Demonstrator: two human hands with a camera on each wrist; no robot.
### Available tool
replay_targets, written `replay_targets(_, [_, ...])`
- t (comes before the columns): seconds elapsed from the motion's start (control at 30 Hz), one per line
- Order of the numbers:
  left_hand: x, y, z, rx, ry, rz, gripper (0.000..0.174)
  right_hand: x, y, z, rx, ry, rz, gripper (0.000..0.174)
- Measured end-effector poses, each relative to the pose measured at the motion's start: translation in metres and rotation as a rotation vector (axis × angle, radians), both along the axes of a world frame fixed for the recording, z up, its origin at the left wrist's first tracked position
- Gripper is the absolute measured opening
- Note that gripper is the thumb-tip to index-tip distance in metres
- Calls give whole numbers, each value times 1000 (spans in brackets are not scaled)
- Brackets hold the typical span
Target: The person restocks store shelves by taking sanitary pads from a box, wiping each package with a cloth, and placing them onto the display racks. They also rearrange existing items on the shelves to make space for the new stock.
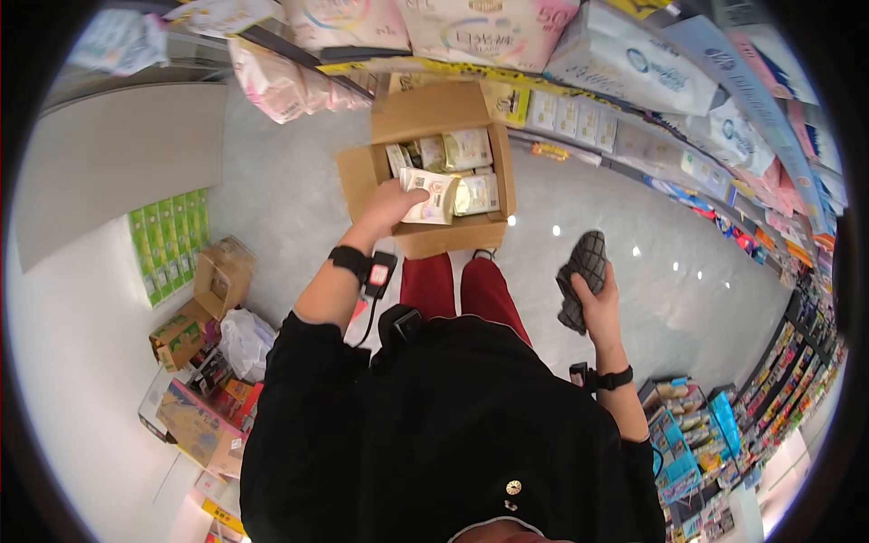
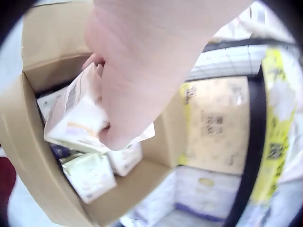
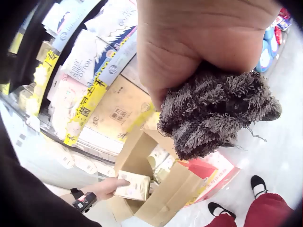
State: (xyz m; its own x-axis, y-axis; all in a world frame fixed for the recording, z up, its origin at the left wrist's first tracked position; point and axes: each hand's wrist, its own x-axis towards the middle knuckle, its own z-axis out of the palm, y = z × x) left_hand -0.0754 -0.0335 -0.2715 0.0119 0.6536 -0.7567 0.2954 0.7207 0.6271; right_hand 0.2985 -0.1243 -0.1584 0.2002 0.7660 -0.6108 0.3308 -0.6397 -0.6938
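Note:
My left hand [image 1: 391, 204] grips a cream tissue pack [image 1: 431, 195] and holds it just above the open cardboard box [image 1: 362, 172] on the floor. The left wrist view shows the fingers curled round that pack [image 2: 75, 116], with more packs [image 2: 90, 175] lying below it inside the box [image 2: 28, 156]. My right hand [image 1: 597, 294] is raised at my side and clutches a dark grey checked cloth [image 1: 579, 276]. In the right wrist view the cloth [image 3: 213, 116] is bunched in the fist, and the box [image 3: 161, 198] and the held pack [image 3: 134, 186] lie below.
Shelves with tissue and paper packs [image 1: 634, 63] curve along the top and right. A brown carton [image 3: 118, 113] sits on the bottom shelf behind the box. Small boxes and a bag [image 1: 213, 326] are piled by the white wall on the left. Red trousers and black shoes [image 3: 258, 182] stand beside the box.

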Motion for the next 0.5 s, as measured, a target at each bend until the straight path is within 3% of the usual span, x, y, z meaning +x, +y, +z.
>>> replay_targets(0.03, [5, -3, 19, 30, 10, 7, 42, -15, 15, 6, 102, 52, 36, 49])
replay_targets(0.1, [25, -9, 60, 38, -256, 237, 35, -43, 40, 7, 314, 116, 147, 56])
replay_targets(0.13, [38, -8, 92, 111, -227, 144, 33, -57, 53, 4, 427, 128, 219, 60])
replay_targets(0.2, [63, -14, 124, 199, -478, 112, 41, -95, 76, 19, 674, 55, 374, 64])
replay_targets(0.23, [70, -12, 143, 231, -475, 98, 41, -110, 86, 32, 729, 71, 374, 64])
replay_targets(0.3, [78, -8, 177, 203, -1027, 501, 51, -125, 99, 54, 720, 248, 299, 61])
replay_targets(0.43, [79, -5, 207, 265, -963, 313, 53, -132, 95, 77, 874, 170, 308, 60])
replay_targets(0.5, [90, -5, 226, 278, -1020, 371, 53, -130, 78, 90, 996, 102, 374, 62])
